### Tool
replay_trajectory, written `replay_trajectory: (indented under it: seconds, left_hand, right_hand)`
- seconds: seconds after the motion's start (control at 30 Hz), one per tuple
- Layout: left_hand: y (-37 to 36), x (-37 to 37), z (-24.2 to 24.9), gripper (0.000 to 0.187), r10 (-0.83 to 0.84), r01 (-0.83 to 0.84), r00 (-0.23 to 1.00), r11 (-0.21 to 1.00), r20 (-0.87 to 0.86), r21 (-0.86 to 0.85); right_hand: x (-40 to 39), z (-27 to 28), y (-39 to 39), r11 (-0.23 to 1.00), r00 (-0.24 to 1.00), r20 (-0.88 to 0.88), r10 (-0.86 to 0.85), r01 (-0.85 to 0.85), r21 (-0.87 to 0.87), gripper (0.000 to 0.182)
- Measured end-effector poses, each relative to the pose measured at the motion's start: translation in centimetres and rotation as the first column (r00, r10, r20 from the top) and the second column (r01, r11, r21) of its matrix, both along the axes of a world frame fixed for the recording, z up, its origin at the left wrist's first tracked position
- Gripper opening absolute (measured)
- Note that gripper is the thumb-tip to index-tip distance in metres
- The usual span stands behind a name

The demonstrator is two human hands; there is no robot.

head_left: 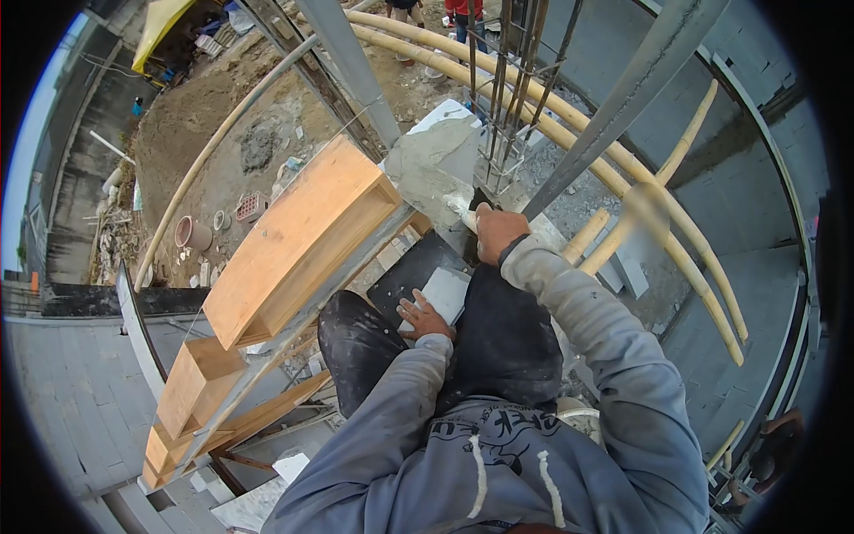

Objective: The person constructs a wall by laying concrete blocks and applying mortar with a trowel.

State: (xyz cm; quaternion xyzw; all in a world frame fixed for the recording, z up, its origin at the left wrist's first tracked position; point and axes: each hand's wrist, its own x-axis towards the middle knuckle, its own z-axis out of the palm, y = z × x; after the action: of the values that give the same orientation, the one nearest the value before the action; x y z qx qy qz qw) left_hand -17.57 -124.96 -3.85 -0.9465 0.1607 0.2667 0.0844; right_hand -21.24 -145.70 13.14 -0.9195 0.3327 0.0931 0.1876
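My left hand (425, 318) lies with spread fingers on a pale grey block (447, 294), between my knees and above a dark board (391, 283). Closed in a fist, my right hand (498, 233) grips what looks like a trowel (463, 212); its handle is mostly hidden, and pale mortar coats the visible part. Just beyond that hand, wet grey mortar (438, 165) is spread over a light block surface.
Long wooden box-shaped formwork (298, 240) runs along my left. A grey metal post (623, 98) slants close on the right, near upright rebar (520, 80) and bamboo poles (596, 160). Below lie a bucket (193, 233) and rubble; people stand at the top.
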Motion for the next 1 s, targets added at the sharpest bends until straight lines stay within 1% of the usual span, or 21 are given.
replay_trajectory:
  seconds: [0.13,0.2,0.23,0.3,0.37,0.43,0.47,0.5,0.53,0.57,0.6,0.67,0.7,0.73,0.8,0.83,0.87,0.9,0.93,0.97,1.0]
  left_hand:
    - [0.5,-0.4,-2.0,0.069,-0.011,0.012,0.996,1.0,0.086,-0.01]
    - [0.4,-0.3,-1.0,0.087,-0.009,0.009,1.0,1.0,0.021,-0.002]
    - [0.3,-0.2,-0.4,0.087,-0.02,0.02,1.0,1.0,0.013,0.006]
    - [0.2,-0.1,0.6,0.112,-0.002,0.002,0.999,1.0,-0.043,-0.002]
    - [0.5,-0.1,-0.6,0.118,-0.014,0.013,1.0,1.0,-0.025,-0.025]
    - [0.6,-0.2,-0.7,0.121,-0.017,0.017,1.0,0.999,0.007,-0.05]
    - [1.3,-0.4,-3.2,0.121,-0.046,0.046,0.999,0.998,-0.002,-0.038]
    - [2.3,-0.5,-7.7,0.122,-0.144,0.144,0.909,0.989,0.391,0.029]
    - [1.8,-0.6,-6.4,0.123,-0.23,0.215,0.659,0.97,0.716,0.113]
    - [1.7,-0.4,-4.9,0.113,-0.098,0.1,0.978,0.995,0.185,-0.001]
    - [1.2,-0.3,-3.1,0.113,-0.128,0.129,0.976,0.992,0.177,0.007]
    - [0.7,-0.4,-1.5,0.103,-0.068,0.067,0.997,0.998,0.033,0.013]
    - [0.7,-0.5,-1.7,0.087,-0.066,0.065,0.997,0.997,0.048,0.028]
    - [1.0,-0.5,-2.8,0.087,-0.091,0.09,0.995,0.995,0.045,0.037]
    - [1.6,-0.3,-5.0,0.072,-0.071,0.066,0.984,0.997,0.164,0.034]
    - [1.7,0.0,-4.7,0.066,-0.081,0.071,0.982,0.995,0.171,0.064]
    - [1.6,-0.1,-4.5,0.06,-0.114,0.101,0.981,0.991,0.157,0.09]
    - [2.6,-0.1,-7.2,0.059,-0.165,0.157,0.934,0.986,0.317,0.052]
    - [1.7,-1.6,-4.2,0.058,-0.136,0.135,0.927,0.99,0.348,0.029]
    - [2.4,-1.7,-6.2,0.055,-0.158,0.207,0.84,0.978,0.519,-0.037]
    - [3.9,-0.5,-10.0,0.053,-0.232,0.291,0.762,0.957,0.605,0.001]
  right_hand:
    - [-2.9,1.2,-0.2,1.0,1.0,-0.02,0.014,-0.015,-0.019,0.038]
    - [-4.9,1.6,-0.4,0.999,0.998,-0.054,-0.03,0.028,-0.034,0.032]
    - [-6.6,1.6,-0.5,0.995,0.995,-0.028,-0.096,0.095,-0.028,0.035]
    - [-10.6,0.6,-0.3,0.983,0.983,-0.017,-0.185,0.184,-0.013,0.039]
    - [-15.7,-1.2,0.7,0.927,0.932,0.029,-0.361,0.355,0.12,0.047]
    - [-20.5,-1.3,2.7,0.893,0.91,0.014,-0.414,0.403,0.199,0.049]
    - [-22.6,-1.3,3.8,0.881,0.902,-0.048,-0.429,0.429,0.199,0.048]
    - [-24.8,-1.2,5.3,0.867,0.89,-0.11,-0.442,0.456,0.2,0.048]
    - [-27.1,-0.9,7.0,0.859,0.875,-0.1,-0.474,0.484,0.164,0.049]
    - [-29.3,-0.7,8.3,0.838,0.853,-0.16,-0.496,0.519,0.168,0.05]
    - [-31.5,-0.6,9.7,0.816,0.829,-0.222,-0.513,0.552,0.172,0.051]
    - [-35.9,-0.1,13.2,0.747,0.746,-0.208,-0.633,0.659,0.089,0.051]
    - [-36.4,2.2,14.0,0.66,0.68,-0.217,-0.7,0.732,0.166,0.051]
    - [-36.8,4.3,14.8,0.563,0.61,-0.23,-0.758,0.791,0.242,0.05]
    - [-41.5,3.7,18.3,0.549,0.555,-0.19,-0.81,0.831,0.088,0.049]
    - [-42.2,5.7,19.2,0.507,0.53,-0.154,-0.834,0.846,0.164,0.043]
    - [-42.7,7.1,20.4,0.445,0.46,-0.181,-0.869,0.888,0.12,0.036]
    - [-43.2,8.6,21.7,0.422,0.43,-0.19,-0.882,0.903,0.085,0.03]
    - [-46.2,7.9,24.4,0.365,0.389,-0.102,-0.916,0.91,0.199,0.032]
    - [-47.2,9.3,25.6,0.302,0.343,-0.251,-0.905,0.935,0.187,0.031]
    - [-46.8,11.2,26.4,0.022,0.119,-0.397,-0.91,0.971,0.24,0.032]
